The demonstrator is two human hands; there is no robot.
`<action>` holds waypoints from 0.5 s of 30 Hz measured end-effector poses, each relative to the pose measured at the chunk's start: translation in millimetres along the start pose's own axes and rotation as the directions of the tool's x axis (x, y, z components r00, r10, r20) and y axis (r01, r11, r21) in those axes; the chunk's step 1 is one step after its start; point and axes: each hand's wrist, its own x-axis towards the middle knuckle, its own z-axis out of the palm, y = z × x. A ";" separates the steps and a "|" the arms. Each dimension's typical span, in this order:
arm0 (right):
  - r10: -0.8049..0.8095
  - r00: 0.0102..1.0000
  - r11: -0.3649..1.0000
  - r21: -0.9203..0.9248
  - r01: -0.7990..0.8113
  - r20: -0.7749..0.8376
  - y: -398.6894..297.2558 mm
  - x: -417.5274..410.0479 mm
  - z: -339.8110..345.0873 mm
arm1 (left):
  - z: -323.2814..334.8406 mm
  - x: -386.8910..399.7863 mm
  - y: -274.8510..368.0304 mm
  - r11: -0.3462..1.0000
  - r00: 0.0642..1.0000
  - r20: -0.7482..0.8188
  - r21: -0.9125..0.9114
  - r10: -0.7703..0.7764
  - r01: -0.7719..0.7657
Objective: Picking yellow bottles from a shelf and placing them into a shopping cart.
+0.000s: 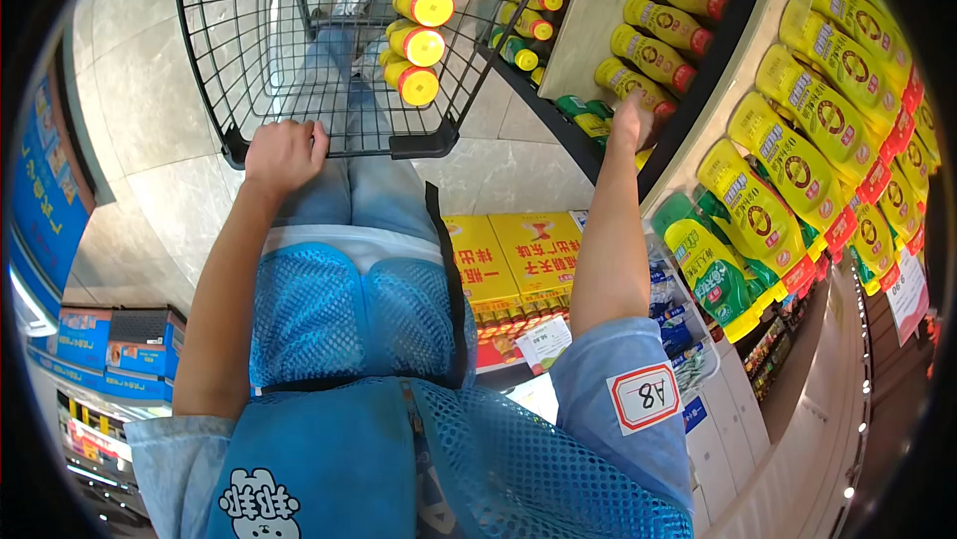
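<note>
My left hand [288, 154] is closed around the near rim of a black wire shopping cart basket [247, 53]. Several yellow squeeze bottles with red-edged yellow caps [419, 86] stand in a row along the basket's right side. My right hand [634, 120] reaches to a low shelf and is at the near end of a row of yellow bottles with red caps [624, 81]. Its fingers are partly hidden, so whether it grips the nearest bottle cannot be told. Green bottles [579, 113] lie close beside that hand.
An upper shelf of yellow bottles [755, 206] with green bottles [706, 270] rises at the right. Yellow cartons [534, 251] stand near my right hip, beside a clear bin of small packets [673, 322]. Blue boxes [142, 344] are at the left.
</note>
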 end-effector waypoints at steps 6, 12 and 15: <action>-0.150 0.982 0.988 0.022 0.153 -0.113 -7.0 1.0 -14.1 | 6.3 -1.0 -3.6 1.000 1.000 -0.009 -0.026 -0.001 0.001; -0.090 0.982 0.994 -0.069 0.080 -0.168 -18.1 6.5 -0.1 | 0.6 -1.1 -1.7 1.000 0.999 0.043 0.008 0.007 -0.007; 0.114 0.993 0.991 -0.064 -0.115 -0.010 -13.6 21.0 22.4 | -2.0 0.6 1.4 1.000 0.999 0.046 -0.002 0.001 0.000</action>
